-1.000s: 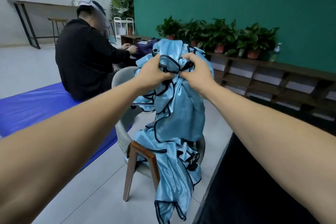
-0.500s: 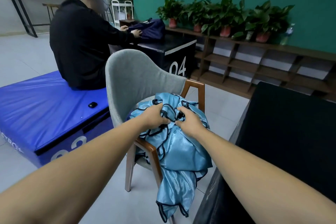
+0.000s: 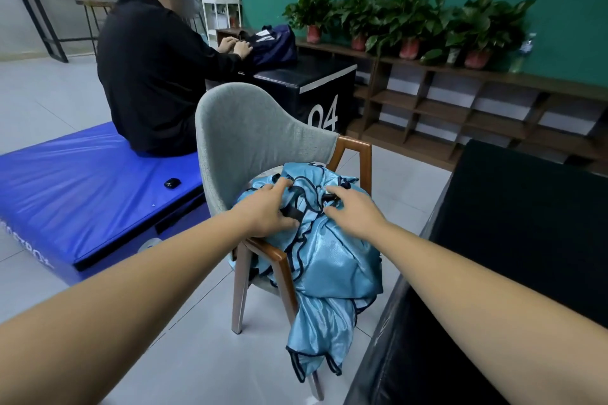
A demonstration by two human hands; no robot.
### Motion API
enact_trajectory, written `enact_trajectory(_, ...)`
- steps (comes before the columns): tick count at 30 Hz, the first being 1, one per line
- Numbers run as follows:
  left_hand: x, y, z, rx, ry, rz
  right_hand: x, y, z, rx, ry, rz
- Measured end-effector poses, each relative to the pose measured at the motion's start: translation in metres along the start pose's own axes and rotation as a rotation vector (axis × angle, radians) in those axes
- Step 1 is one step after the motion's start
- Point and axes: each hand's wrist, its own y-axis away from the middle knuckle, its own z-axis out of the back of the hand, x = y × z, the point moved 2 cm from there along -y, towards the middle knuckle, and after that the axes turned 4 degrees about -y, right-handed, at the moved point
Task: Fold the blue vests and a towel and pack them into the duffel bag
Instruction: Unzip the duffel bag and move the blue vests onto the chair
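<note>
Heap of blue vests (image 3: 329,260) lies on the seat of the grey chair (image 3: 256,135), one end hanging over the front edge toward the floor. Left hand (image 3: 266,207) rests on the heap's top left, grip loose, fingers extended. Right hand (image 3: 353,209) lies on the top right, fingers spread, holding nothing. Black surface (image 3: 526,223) stands just right of the chair.

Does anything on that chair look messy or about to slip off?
Yes: the blue vests lie in a crumpled, unfolded heap on the chair, with one end spilling over the seat edge and hanging down past it.
</note>
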Motion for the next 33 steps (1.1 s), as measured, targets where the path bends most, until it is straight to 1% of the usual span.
enact_trajectory(2, 0.001, 0.019, 0.005, -0.049, 0.0, -0.032, 0.0, 0.011, 0.01, 0.007, 0.04, -0.017)
enact_trajectory(7, 0.002, 0.056, -0.002, 0.076, -0.1, -0.059, -0.006, 0.042, 0.016, 0.075, 0.089, -0.034)
enact_trajectory(9, 0.0, 0.065, -0.001, 0.077, -0.129, -0.081, -0.005, 0.055, 0.015, 0.079, 0.08, -0.042)
enact_trajectory(13, -0.002, 0.074, 0.002, 0.117, -0.082, -0.089, -0.001, 0.081, 0.008, 0.129, 0.084, -0.049)
enact_trajectory(16, -0.001, 0.084, 0.001, 0.127, -0.068, -0.073, 0.007, 0.101, 0.003, 0.134, 0.057, -0.059)
enact_trajectory(24, 0.018, 0.141, 0.003, 0.16, 0.036, -0.055, 0.028, 0.156, -0.022, 0.175, 0.051, -0.057)
enact_trajectory(28, 0.031, 0.175, 0.006, 0.156, 0.059, -0.049, 0.046, 0.187, -0.04, 0.126, 0.058, -0.046)
enact_trajectory(29, 0.033, 0.184, 0.007, 0.159, 0.063, -0.047, 0.053, 0.197, -0.047, 0.091, 0.06, -0.029)
enact_trajectory(32, 0.042, 0.209, 0.008, 0.162, 0.071, -0.039, 0.078, 0.238, -0.072, -0.086, 0.076, 0.051)
enact_trajectory(33, 0.044, 0.216, 0.009, 0.161, 0.065, -0.038, 0.085, 0.254, -0.083, -0.114, 0.088, 0.069)
